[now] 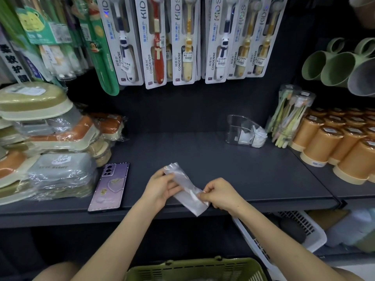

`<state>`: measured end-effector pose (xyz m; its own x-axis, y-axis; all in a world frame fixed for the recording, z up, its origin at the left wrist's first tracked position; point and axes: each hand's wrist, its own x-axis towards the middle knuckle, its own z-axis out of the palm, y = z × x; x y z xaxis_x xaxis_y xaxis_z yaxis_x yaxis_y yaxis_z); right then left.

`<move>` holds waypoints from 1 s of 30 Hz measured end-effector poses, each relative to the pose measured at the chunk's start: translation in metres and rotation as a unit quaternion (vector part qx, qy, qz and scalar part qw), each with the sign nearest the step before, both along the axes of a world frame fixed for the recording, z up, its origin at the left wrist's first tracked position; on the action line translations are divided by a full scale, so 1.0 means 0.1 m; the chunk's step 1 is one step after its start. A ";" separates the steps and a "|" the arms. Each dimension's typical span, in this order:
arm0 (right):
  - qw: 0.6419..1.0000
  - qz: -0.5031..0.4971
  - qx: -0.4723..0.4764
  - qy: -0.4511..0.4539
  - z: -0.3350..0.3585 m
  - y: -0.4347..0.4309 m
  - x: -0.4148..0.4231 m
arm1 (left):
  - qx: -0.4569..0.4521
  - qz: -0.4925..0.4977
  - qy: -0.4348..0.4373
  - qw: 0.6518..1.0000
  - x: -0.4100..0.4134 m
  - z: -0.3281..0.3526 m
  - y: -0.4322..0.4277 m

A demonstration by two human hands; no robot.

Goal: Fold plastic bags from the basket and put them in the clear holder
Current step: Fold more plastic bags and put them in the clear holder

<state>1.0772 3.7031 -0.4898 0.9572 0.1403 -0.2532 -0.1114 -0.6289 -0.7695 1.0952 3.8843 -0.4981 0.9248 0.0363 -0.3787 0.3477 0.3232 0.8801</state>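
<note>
folding | narrow translucent plastic bag is being held diagonally — grips of left hand and right hand clamped on its ends | clear plastic holder far-right, nearer right hand

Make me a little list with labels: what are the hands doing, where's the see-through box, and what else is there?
left hand: holds the plastic bag at its upper end
right hand: pinches the lower end
plastic bag: a long narrow strip over the shelf front
clear holder: back right of the shelf, with white folded bags inside
basket: green, below the hands
phone: purple, flat on the shelf, left of the hands
</note>
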 end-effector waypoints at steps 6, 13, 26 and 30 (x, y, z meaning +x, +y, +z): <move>1.000 0.005 0.001 0.001 -0.01 -0.05 0.04 | 0.008 0.105 0.035 0.994 0.10 0.04 0.14; 0.999 0.031 -0.018 0.005 0.02 -0.05 0.07 | 0.548 0.019 -0.333 0.767 0.02 -0.15 0.25; 0.978 -0.118 0.101 -0.137 -0.06 -0.15 -0.15 | 0.698 -0.192 -0.212 0.656 -0.33 -0.35 -0.09; 0.959 -0.071 -0.072 -0.265 -0.20 -0.01 -0.28 | 0.714 -0.161 -0.178 0.657 -0.38 -0.37 -0.23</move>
